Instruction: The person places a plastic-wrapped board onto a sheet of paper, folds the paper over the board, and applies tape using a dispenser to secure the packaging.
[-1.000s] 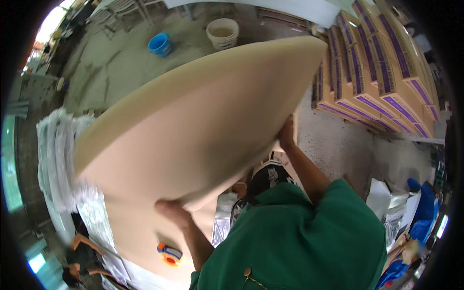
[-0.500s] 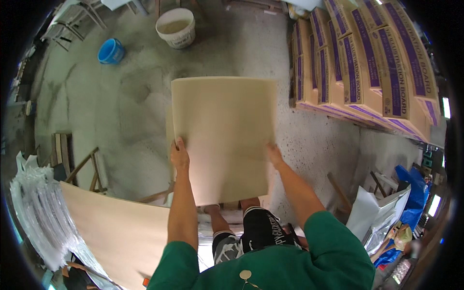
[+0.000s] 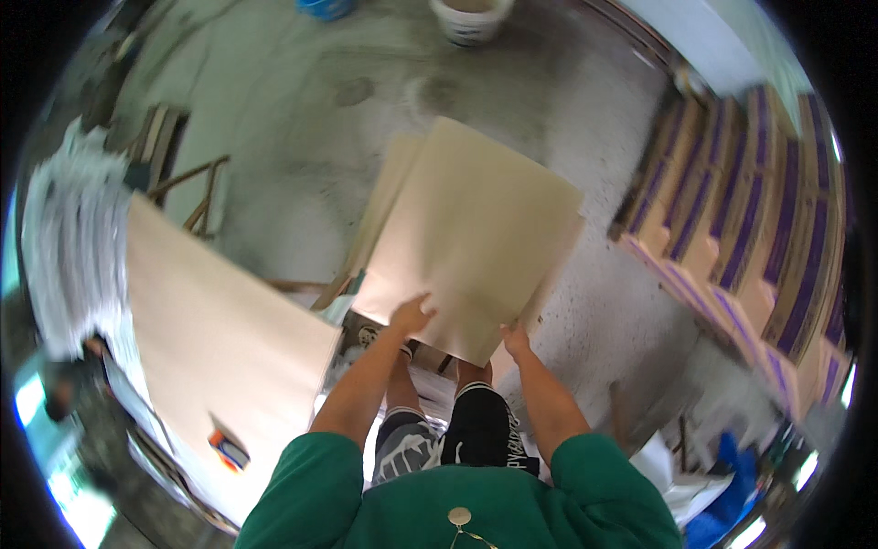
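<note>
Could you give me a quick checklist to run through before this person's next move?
1. Left hand over the top board: ok, near its closest edge.
2. Right hand at the board's near right edge: ok.
3. Right hand's grip firm: cannot tell.
4. Top board squared with the tan layer beneath: not ok, edges show left and right.
5. Orange and blue item off the top board: ok, on the left-hand sheet.

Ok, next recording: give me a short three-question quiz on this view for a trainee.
1. True or false: the purple-striped cardboard cartons are stacked on the person's right.
2. Which is at the right-hand edge of the tan board?
A: the left hand
B: the right hand
3. Two buckets show at the top: one is the white bucket. What colour is the other bucket?
Key: 1 true; 2 B; 3 blue.
</note>
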The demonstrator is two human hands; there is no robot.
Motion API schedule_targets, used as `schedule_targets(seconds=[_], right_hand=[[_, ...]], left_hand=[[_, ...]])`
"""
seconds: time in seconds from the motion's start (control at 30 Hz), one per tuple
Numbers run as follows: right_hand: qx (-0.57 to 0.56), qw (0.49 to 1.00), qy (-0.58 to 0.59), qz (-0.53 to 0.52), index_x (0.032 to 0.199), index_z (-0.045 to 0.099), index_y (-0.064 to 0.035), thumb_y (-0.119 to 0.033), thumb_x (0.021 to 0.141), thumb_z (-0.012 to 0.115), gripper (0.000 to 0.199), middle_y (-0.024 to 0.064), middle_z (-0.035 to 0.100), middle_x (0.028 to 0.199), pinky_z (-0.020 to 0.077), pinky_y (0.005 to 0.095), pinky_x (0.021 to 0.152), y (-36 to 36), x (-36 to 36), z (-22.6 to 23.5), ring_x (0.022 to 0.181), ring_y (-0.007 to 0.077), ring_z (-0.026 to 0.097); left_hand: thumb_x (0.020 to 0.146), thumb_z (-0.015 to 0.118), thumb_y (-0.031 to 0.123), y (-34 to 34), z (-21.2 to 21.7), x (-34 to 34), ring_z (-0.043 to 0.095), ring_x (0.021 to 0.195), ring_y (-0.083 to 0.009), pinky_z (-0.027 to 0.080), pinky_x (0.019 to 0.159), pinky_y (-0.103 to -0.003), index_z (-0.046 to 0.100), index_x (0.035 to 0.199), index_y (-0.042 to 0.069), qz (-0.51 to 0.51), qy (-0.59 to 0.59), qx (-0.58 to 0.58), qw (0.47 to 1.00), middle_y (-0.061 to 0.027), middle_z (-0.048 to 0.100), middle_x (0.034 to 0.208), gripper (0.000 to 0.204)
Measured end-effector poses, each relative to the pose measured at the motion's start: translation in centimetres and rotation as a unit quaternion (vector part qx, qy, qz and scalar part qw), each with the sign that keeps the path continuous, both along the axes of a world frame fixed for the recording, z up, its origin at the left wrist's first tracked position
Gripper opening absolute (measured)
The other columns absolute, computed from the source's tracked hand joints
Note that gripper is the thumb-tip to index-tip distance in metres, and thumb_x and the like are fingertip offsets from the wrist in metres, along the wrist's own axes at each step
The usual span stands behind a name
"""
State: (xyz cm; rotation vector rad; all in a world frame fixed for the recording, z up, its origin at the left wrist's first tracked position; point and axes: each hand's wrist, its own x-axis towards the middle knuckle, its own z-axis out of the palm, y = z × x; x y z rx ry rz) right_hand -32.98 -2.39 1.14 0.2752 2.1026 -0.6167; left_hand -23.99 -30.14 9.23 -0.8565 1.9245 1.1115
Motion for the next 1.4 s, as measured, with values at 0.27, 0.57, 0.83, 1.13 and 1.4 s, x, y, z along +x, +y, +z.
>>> schedule_targets(seconds=[0.27, 0.57, 0.83, 1.13, 1.4], right_hand=[[-0.034, 0.978, 0.117, 0.172, 0.128, 0.036, -0.0016, -0.021, 0.081, 0.056, 0.055, 0.0192, 0.049, 0.122, 0.0399, 0.0353, 0.09, -3.5, -6.3, 9.4, 0.108, 0.0297, 0.051], [-0.257, 0.929, 0.055, 0.26, 0.127, 0.037, -0.0006, -0.035, 0.086, 0.053, 0.055, 0.0151, 0.052, 0.111, 0.0452, 0.0369, 0.077, -25.1, 3.0, 14.8, 0.093, 0.0244, 0.054], [-0.339, 0.934, 0.038, 0.104, 0.124, 0.039, -0.0011, -0.029, 0.079, 0.057, 0.056, 0.0174, 0.047, 0.115, 0.0497, 0.0449, 0.07, -35.6, 16.7, 21.5, 0.095, 0.031, 0.054], [-0.26, 0.941, 0.029, 0.214, 0.132, 0.026, -0.0034, -0.014, 0.075, 0.059, 0.068, 0.0218, 0.045, 0.114, 0.0535, 0.0418, 0.068, -36.1, 13.6, 21.3, 0.091, 0.0327, 0.056], [0.021, 0.908, 0.281, 0.31, 0.139, 0.01, -0.0102, -0.028, 0.068, 0.067, 0.093, 0.0256, 0.029, 0.127, 0.0508, 0.0506, 0.079, -35.7, 21.8, 22.8, 0.098, 0.0377, 0.052]], left_hand=[[0.084, 0.052, 0.031, 6.7, 15.7, 21.3, 0.059, 0.095, -0.0295, 0.046, 0.083, -0.037, 0.055, 0.114, 0.01, 0.329, 0.149, 0.061, 0.93, -0.016, 0.06, 0.104, 0.037], [0.082, 0.055, 0.024, 6.3, 19.5, 53.9, 0.054, 0.097, -0.0352, 0.043, 0.084, -0.04, 0.049, 0.118, 0.009, 0.678, -0.106, -0.475, 0.551, -0.0195, 0.056, 0.106, 0.04], [0.082, 0.054, 0.041, -5.7, 19.7, 66.9, 0.029, 0.126, -0.0237, 0.027, 0.098, -0.048, 0.024, 0.138, 0.027, 0.434, -0.191, -0.594, 0.65, -0.007, 0.035, 0.134, 0.065], [0.083, 0.049, 0.015, -5.6, 15.7, 88.4, 0.04, 0.118, -0.0234, 0.045, 0.082, -0.039, 0.033, 0.132, 0.022, 0.612, -0.265, -0.531, 0.522, -0.006, 0.044, 0.121, 0.052], [0.08, 0.056, 0.018, 4.3, 16.7, 79.3, 0.038, 0.117, -0.0347, 0.036, 0.094, -0.042, 0.043, 0.126, 0.017, 0.756, -0.225, -0.565, 0.243, -0.0179, 0.037, 0.131, 0.048]])
